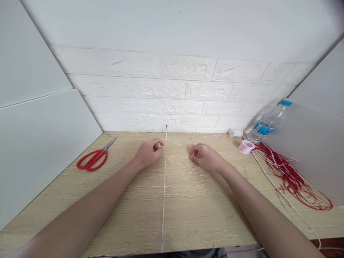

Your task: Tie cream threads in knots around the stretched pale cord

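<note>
White brick wall backs a wooden table [80, 200] where a taut pale cord [163, 186] runs from a wall nail toward the viewer, left hand [147, 153] pinching beside it, right hand [205, 156] curled closed on loose thread [199, 174], red scissors [94, 157] well left.

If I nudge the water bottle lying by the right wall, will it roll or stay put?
The water bottle lies tilted against the right panel, so it may slide or roll. It looks clear and mostly empty, so probably light. The red cords beside it might snag it.
</note>
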The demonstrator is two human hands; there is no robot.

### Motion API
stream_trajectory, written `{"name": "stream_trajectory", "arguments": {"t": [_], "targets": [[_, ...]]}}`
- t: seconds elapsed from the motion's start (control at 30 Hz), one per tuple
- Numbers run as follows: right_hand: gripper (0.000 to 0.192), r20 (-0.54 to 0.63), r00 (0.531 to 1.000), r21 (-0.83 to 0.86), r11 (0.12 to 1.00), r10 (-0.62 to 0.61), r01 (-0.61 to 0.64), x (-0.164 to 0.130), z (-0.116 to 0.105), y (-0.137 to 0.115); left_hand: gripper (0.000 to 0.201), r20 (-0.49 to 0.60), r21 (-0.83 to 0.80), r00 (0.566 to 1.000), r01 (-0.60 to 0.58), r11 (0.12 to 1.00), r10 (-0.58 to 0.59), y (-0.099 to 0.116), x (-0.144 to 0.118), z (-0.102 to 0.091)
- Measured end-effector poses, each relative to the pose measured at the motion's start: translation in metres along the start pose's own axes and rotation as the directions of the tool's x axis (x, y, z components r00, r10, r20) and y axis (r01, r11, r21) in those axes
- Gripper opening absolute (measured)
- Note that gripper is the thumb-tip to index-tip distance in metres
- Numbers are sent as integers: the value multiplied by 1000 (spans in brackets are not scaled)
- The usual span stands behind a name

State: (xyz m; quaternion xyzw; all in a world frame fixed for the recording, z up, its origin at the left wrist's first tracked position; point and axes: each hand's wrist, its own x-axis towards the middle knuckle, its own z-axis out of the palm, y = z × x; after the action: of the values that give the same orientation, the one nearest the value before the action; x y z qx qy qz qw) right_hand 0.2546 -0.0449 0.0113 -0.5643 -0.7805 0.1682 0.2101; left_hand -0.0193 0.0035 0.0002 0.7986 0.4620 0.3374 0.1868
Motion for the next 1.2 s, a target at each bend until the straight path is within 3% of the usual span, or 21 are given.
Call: {"name": "stream_trajectory", "arguments": {"t": [0.47, 0.63, 0.77, 0.97, 1.2], "targets": [[7, 129, 992, 62, 998, -7, -1, 3, -5, 13, 10, 287, -46, 957, -39, 998, 51, -1, 1, -5], [9, 14, 1000, 47, 999, -5, 5, 6, -2, 15, 10, 307, -67, 951, -28, 997, 48, 1, 0, -6], [7, -114, 993, 144, 989, 39, -23, 8, -2, 12, 10, 320, -80, 945, -39, 996, 62, 2, 0, -8], [13, -321, 947, 338, 931, -25, 140, 5, 2, -12, 10, 313, -42, 948, -41, 998, 52, 1, 0, -5], [22, -327, 928, 354, 888, -177, 294, -14, 19, -52, 19, 263, -30, 964, -26, 999, 33, 3, 0, -2]]}}
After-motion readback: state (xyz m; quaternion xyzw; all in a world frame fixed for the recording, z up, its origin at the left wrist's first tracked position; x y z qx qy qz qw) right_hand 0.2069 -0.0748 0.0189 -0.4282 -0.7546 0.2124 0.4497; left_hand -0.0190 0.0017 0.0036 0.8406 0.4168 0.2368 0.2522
